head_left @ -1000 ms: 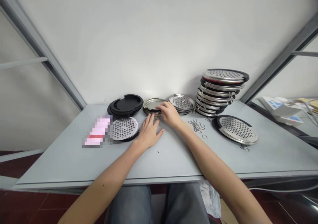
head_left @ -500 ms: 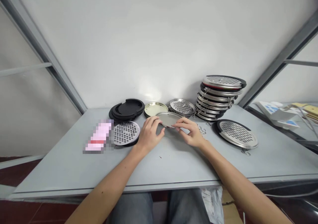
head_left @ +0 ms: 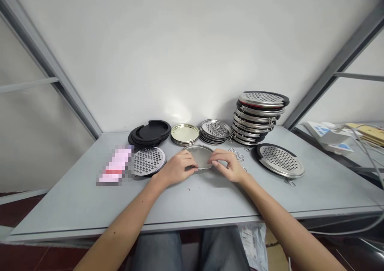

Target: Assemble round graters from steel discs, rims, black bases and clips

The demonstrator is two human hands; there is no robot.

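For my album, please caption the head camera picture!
Left hand and right hand hold a rimmed metal disc before stacked perforated discs.

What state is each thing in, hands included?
Left hand: gripping the metal disc at its left
Right hand: gripping its right edge
Metal disc: held between both hands
Black trays: stacked unevenly
Flat holed plates: stacked
Gold-toned lids: stacked, untouched
Rimmed graters: stacked, untouched
Tall pile: stacked high
Black-edged grater: lying apart
Wire hooks: loose
Pink item: pixelated, can't tell
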